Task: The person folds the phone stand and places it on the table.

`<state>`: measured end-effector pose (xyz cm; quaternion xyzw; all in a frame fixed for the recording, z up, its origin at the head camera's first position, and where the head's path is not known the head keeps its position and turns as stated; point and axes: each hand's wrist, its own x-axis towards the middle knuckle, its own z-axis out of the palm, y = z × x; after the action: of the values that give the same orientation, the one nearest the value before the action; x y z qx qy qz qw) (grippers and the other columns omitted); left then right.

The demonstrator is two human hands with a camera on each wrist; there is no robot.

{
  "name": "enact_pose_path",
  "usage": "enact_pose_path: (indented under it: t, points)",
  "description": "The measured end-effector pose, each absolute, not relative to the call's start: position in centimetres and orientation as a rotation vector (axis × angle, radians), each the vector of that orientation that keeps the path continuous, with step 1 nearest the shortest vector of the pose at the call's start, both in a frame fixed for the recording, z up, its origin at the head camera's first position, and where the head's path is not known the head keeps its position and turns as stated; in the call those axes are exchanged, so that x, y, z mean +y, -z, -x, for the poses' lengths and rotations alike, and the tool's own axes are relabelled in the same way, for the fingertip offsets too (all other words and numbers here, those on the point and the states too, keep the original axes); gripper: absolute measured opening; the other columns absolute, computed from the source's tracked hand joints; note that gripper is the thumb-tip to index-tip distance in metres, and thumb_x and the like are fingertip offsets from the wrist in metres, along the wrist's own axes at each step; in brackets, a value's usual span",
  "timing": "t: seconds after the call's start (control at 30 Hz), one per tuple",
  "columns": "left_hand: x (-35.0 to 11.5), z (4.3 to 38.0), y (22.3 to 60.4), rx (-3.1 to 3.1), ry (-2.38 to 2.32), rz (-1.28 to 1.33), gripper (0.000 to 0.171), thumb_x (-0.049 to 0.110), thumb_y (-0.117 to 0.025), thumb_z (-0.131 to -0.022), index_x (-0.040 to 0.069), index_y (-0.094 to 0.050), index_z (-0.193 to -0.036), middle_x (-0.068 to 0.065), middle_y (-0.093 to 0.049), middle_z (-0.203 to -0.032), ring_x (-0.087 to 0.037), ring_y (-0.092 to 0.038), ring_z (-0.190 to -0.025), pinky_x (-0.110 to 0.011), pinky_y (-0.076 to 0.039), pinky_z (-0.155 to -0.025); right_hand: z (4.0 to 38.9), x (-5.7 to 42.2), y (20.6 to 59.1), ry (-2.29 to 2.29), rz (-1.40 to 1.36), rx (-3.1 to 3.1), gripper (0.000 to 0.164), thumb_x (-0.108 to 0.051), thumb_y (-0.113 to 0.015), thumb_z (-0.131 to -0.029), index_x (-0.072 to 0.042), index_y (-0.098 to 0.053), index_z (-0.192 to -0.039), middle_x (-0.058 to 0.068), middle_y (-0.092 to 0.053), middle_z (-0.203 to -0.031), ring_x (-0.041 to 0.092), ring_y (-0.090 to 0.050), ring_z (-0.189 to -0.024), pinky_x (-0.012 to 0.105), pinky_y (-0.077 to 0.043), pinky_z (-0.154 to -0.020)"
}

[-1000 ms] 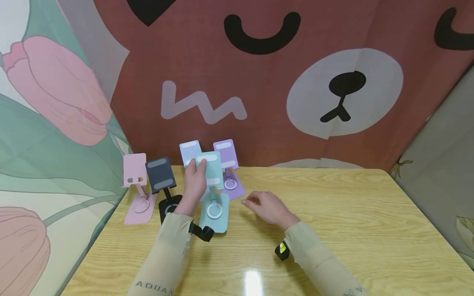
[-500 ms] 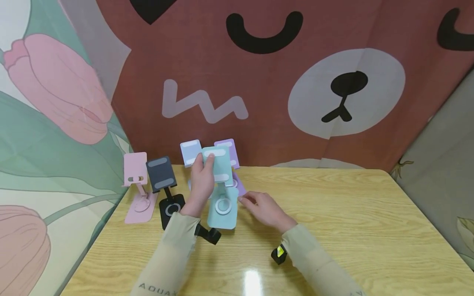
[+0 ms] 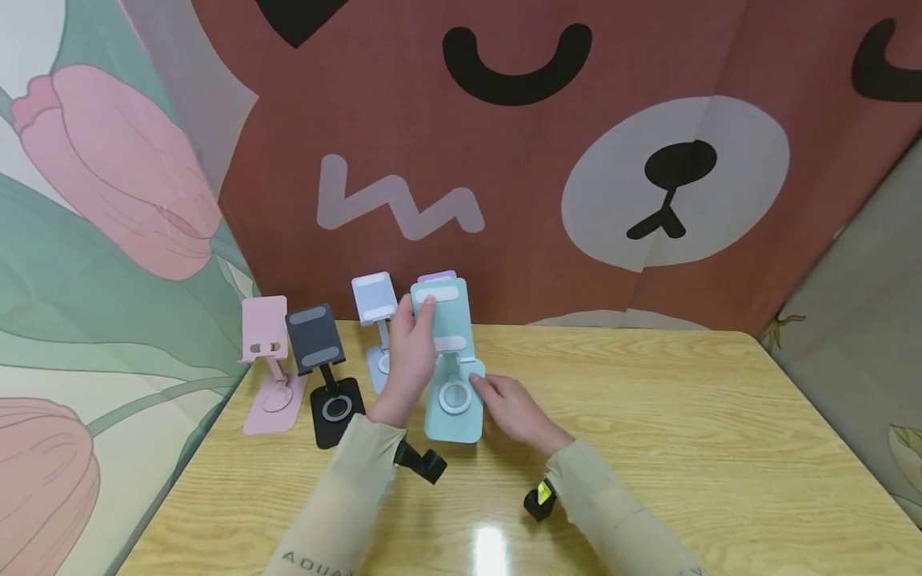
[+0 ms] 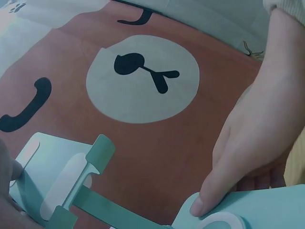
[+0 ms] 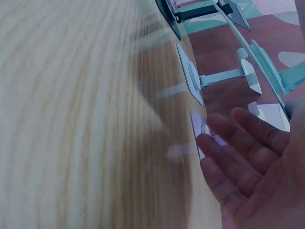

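My left hand (image 3: 410,352) grips the upper plate of a teal phone stand (image 3: 450,316), thumb on its front face. The stand is held above the table, its base tipped toward me. My right hand (image 3: 515,408) takes the right edge of the base. In the left wrist view its thumb lies on top of the teal base (image 4: 259,205) beside the white ring, with the fingers underneath. In the right wrist view the fingers of the right hand (image 5: 252,171) are spread below the base. A purple phone stand (image 3: 436,278) is mostly hidden behind the teal one.
On the wooden table (image 3: 648,448), a pink phone stand (image 3: 264,328), a black one (image 3: 314,336) and a light blue one (image 3: 374,298) stand to the left. A bear-print cloth (image 3: 519,200) hangs along the back edge.
The teal phone stand has moved right and up in my left hand, uncovering the light blue stand and covering the purple one. My right hand has come to its base.
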<state>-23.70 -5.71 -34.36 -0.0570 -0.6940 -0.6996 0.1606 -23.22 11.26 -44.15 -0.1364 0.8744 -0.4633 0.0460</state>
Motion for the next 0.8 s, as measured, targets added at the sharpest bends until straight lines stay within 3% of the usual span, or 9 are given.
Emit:
enact_pose_path:
  t: [0.23,0.43,0.53,0.63,0.7,0.8]
  points:
    - [-4.9,23.6,34.5,-1.940,2.081,0.203,0.027,0.026,-0.044,-0.111,0.003,-0.056,-0.120,-0.010,-0.059,-0.108,-0.020,-0.054,-0.102,-0.037,-0.045,-0.089,23.0,10.6,44.7,1.803,0.215,2.398,0.055,-0.039,-0.033,-0.112,0.002,-0.068,-0.120,0.007,-0.071,-0.099,0.019,-0.063,-0.097,0.041,-0.049,-0.092]
    - [-4.6,23.9,34.4,-1.954,2.089,0.213,0.032,0.031,-0.050,-0.109,0.004,-0.062,-0.119,-0.009,-0.066,-0.106,-0.020,-0.061,-0.098,-0.036,-0.051,-0.086,22.6,10.2,44.7,1.970,-0.010,2.369,0.052,-0.039,-0.037,-0.111,0.004,-0.067,-0.121,0.009,-0.070,-0.094,0.020,-0.066,-0.090,0.039,-0.052,-0.086]
    - [-4.4,24.2,34.3,-1.980,2.036,0.222,0.041,0.043,-0.053,-0.106,0.005,-0.065,-0.100,-0.008,-0.064,-0.087,-0.018,-0.060,-0.082,-0.032,-0.052,-0.074,22.5,10.0,44.6,2.033,-0.046,2.378,0.051,-0.037,-0.039,-0.111,0.005,-0.068,-0.116,0.010,-0.070,-0.089,0.020,-0.066,-0.085,0.036,-0.053,-0.081]
    - [-4.4,24.6,34.0,-2.005,1.949,0.214,0.057,0.057,-0.054,-0.102,0.006,-0.056,-0.076,-0.006,-0.050,-0.066,-0.019,-0.052,-0.065,-0.030,-0.045,-0.061,22.5,10.0,44.6,2.085,-0.058,2.367,0.050,-0.037,-0.040,-0.111,0.004,-0.069,-0.111,0.010,-0.071,-0.086,0.020,-0.067,-0.080,0.035,-0.055,-0.075]
    - [-4.4,24.7,33.8,-2.022,1.898,0.208,0.064,0.062,-0.053,-0.100,0.007,-0.050,-0.068,-0.007,-0.043,-0.060,-0.020,-0.046,-0.060,-0.030,-0.040,-0.056,22.4,10.0,44.5,2.111,-0.051,2.356,0.049,-0.036,-0.040,-0.111,0.004,-0.069,-0.109,0.010,-0.071,-0.086,0.020,-0.068,-0.078,0.034,-0.056,-0.072]
    - [-4.5,24.9,33.5,-2.032,1.865,0.218,0.065,0.063,-0.053,-0.099,0.007,-0.051,-0.066,-0.008,-0.046,-0.058,-0.021,-0.049,-0.058,-0.030,-0.041,-0.054,22.2,10.0,44.3,2.123,-0.049,2.349,0.048,-0.035,-0.041,-0.111,0.004,-0.070,-0.109,0.009,-0.072,-0.086,0.020,-0.068,-0.077,0.034,-0.056,-0.071]
